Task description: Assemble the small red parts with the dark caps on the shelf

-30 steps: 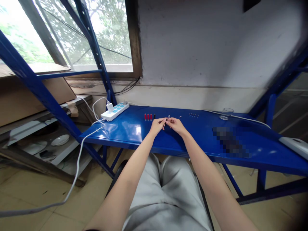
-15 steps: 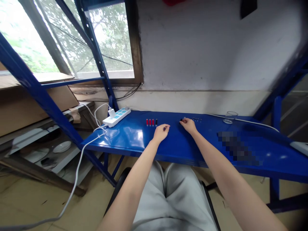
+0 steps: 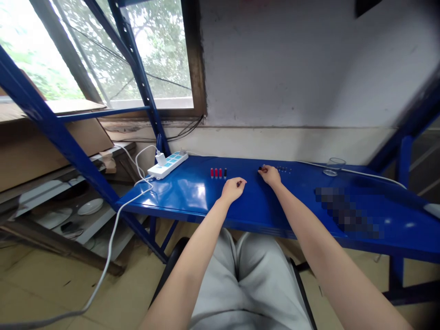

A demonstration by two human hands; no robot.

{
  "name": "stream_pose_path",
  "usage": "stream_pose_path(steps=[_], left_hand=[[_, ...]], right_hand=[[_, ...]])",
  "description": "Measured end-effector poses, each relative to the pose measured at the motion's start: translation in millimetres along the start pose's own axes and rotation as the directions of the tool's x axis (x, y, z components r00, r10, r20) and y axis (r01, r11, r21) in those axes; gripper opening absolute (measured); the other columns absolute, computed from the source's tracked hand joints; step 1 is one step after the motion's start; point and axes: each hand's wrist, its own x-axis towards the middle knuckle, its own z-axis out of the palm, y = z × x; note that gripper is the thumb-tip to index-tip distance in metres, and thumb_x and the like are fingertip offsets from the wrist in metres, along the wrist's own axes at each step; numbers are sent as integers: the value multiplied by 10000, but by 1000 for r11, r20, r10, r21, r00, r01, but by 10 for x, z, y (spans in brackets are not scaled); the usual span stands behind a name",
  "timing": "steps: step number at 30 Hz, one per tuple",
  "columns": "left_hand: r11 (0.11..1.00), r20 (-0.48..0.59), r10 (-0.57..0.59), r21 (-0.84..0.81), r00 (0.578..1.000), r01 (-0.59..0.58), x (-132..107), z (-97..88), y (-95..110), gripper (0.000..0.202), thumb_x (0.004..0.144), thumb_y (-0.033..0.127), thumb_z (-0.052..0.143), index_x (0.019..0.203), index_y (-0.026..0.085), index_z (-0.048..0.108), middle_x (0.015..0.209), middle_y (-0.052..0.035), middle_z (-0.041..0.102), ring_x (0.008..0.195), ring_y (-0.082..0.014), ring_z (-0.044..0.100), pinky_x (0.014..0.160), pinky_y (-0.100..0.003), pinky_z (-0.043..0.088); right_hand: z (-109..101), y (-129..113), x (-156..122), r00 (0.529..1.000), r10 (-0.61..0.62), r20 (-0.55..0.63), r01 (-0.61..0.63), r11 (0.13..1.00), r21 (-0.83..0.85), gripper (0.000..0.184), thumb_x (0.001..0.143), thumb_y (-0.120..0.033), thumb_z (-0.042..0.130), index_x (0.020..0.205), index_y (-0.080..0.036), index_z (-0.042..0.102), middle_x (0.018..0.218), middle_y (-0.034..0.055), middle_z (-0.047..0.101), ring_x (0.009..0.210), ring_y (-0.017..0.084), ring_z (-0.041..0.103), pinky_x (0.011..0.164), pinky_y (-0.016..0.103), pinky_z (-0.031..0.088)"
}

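My left hand (image 3: 234,189) hovers over the blue table, fingers curled around a small dark object (image 3: 239,184) too small to name. To its right and slightly farther back, my right hand (image 3: 271,176) pinches a small black piece (image 3: 260,169) between thumb and fingers, low over the tabletop. Just beyond my left hand, three small red tubes (image 3: 216,173) with pale lower ends stand in a row with a black tube (image 3: 225,173). Several tiny shiny pieces (image 3: 283,170) lie right of my right hand, partly hidden by it.
A white power strip (image 3: 168,165) with a plugged-in charger sits at the left end of the blue table (image 3: 185,199). A clear glass (image 3: 332,167) stands at the back right, beside a white cable. A blurred dark item (image 3: 347,213) lies at front right.
The camera view has shifted slightly. Both hands keep nearly the same closed poses and places, with only small movement; the row of tubes stands as before.
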Motion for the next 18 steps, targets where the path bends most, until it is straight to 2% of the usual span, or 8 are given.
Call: stream_pose_path(steps=[6, 13, 18], left_hand=[[1000, -5, 4, -10, 1000, -4, 0, -3, -4, 246, 801, 283, 476, 874, 174, 683, 730, -42, 663, 640, -135, 575, 607, -230, 428], [999, 2, -11, -38, 1000, 11, 0, -2, 6, 219, 780, 256, 495, 851, 170, 683, 718, -40, 659, 648, -138, 579, 617, -236, 437], [998, -21, -14, -61, 1000, 13, -5, -20, 29, 205, 772, 248, 502, 834, 170, 682, 718, -39, 658, 661, -137, 580, 632, -239, 434]], right_hand=[[44, 76, 116, 999, 22, 37, -21, 1000, -10, 168, 728, -317, 602, 818, -183, 651, 804, 73, 669, 699, 169, 583, 595, 257, 405], [64, 187, 233, 996, 9, 84, -8, 1000, -8, 112, 685, -134, 580, 775, -145, 645, 715, 71, 652, 672, 154, 586, 631, 245, 429], [99, 190, 283, 991, 72, 114, -75, 997, 21, 40, 672, -125, 597, 679, -157, 619, 702, 86, 645, 720, 194, 615, 670, 284, 452]])
